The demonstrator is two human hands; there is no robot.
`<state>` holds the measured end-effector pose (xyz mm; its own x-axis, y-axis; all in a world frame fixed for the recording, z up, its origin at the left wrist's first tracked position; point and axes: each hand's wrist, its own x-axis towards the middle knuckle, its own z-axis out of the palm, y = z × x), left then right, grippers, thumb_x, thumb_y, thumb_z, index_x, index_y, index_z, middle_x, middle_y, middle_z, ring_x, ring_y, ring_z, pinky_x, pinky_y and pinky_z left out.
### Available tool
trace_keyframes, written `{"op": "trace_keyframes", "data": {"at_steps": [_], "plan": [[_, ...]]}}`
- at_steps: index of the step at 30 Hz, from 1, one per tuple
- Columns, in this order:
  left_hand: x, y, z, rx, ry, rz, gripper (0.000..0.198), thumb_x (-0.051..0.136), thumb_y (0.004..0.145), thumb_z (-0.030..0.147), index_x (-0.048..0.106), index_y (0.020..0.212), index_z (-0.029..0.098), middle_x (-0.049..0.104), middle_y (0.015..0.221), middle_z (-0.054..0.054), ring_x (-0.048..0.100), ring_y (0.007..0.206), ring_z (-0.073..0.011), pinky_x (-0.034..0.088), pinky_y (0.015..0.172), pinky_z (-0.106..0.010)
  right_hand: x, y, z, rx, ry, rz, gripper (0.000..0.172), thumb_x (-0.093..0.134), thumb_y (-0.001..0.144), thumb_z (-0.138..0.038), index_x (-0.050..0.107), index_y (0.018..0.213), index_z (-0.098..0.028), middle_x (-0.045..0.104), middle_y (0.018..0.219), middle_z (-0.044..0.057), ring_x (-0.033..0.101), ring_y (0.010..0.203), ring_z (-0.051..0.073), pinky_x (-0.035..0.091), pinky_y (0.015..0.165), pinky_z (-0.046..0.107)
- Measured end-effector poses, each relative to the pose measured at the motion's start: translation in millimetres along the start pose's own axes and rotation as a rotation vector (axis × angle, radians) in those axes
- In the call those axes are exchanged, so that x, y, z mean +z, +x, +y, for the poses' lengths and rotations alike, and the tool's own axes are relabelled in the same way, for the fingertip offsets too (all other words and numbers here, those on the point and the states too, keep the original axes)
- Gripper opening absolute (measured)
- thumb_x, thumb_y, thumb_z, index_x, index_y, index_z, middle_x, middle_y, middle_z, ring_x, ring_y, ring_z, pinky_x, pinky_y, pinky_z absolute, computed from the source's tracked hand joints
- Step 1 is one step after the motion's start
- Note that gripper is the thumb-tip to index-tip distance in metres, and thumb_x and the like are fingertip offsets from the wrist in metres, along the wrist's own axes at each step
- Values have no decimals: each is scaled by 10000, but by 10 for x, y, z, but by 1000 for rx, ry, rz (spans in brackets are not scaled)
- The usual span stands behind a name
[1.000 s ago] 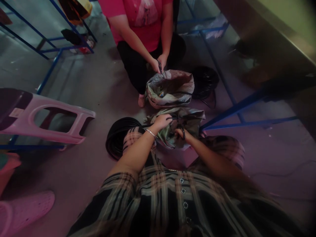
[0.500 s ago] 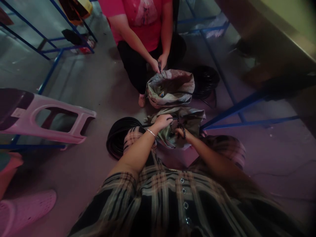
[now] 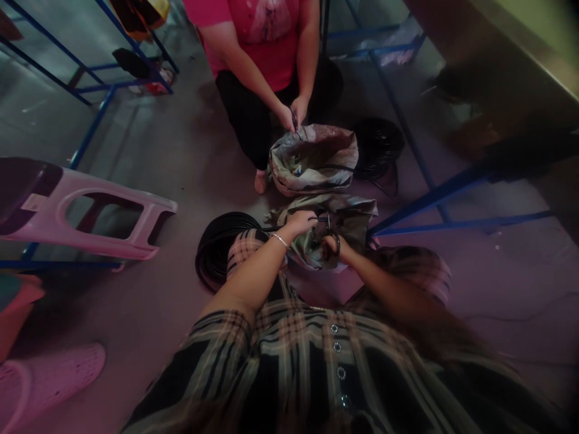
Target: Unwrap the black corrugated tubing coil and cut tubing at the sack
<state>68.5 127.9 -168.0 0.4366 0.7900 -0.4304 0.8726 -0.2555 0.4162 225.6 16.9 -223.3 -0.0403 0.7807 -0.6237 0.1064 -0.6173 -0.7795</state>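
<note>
Two hands, close together but not touching: left hand closed on black cable running from a coil at near left, right hand closed on black-looped scissors, both above a grey-green sack; co-worker's hands at a second sack, far.

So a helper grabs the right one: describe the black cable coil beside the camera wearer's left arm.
Right of the pink plastic stool lying on its side, two crumpled bags sit on the floor. The black cable coil lies just left of the nearer bag, partly behind a plaid sleeve. Unlike the coil beside the farther bag, it has a cable running to the left hand.
</note>
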Motion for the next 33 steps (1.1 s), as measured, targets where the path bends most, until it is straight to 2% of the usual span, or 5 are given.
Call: {"op": "trace_keyframes", "data": {"at_steps": [15,18,23,27,33], "plan": [[12,12,-27,-31,73,9,359,547,980,369,764,1259,306,754,1307,-29,674,1191,-231,523,940,-299,63,18,62,36,41,60,237,554,840,-276,511,616,-212,505,488,-13,493,399,134,357,413,251],[2,29,-44,-36,40,32,359,544,983,361,760,1265,308,751,1311,-23,671,1192,-220,521,970,-292,63,71,88,109,82,-12,220,555,854,-313,548,667,-196,560,525,5,555,447,143,373,438,234],[-16,28,-46,-58,8,49,359,544,985,358,758,1269,308,751,1310,-26,674,1186,-217,523,983,-295,80,191,144,245,96,-20,178,632,820,-339,583,758,-180,602,552,9,580,468,142,362,440,215],[-12,23,-39,-45,0,49,366,534,992,346,754,1277,282,745,1331,-37,669,1205,-226,514,999,-302,79,210,175,202,79,-68,203,649,827,-365,604,796,-170,623,561,20,554,457,129,335,423,205],[-7,5,-7,-14,22,16,369,546,990,347,749,1291,288,746,1335,-29,672,1197,-226,516,975,-296,75,193,174,161,47,-30,221,683,833,-371,605,792,-168,631,563,34,535,463,123,339,425,202]]}}
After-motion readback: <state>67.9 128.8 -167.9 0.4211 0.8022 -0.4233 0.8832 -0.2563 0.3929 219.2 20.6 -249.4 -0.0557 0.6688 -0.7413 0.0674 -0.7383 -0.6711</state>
